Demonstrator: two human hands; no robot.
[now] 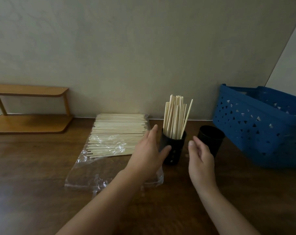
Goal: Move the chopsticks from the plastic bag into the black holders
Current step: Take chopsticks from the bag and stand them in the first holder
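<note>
The left hand [148,150] was held open against the filled holder [173,147]; the right hand [200,160] — open, empty — was kept just right of it.

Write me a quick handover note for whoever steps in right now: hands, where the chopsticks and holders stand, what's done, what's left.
Left hand: open, fingers and thumb against the near black holder, not gripping.
Right hand: open, holding nothing, between the two holders.
Near holder: upright, with a bunch of chopsticks standing in it.
Second black holder: to its right, no chopsticks showing.
Plastic bag: flat on the table, a large stack of chopsticks lying in it.
Done: one batch moved.
Left: the stack in the bag, probably into the second holder next.
</note>
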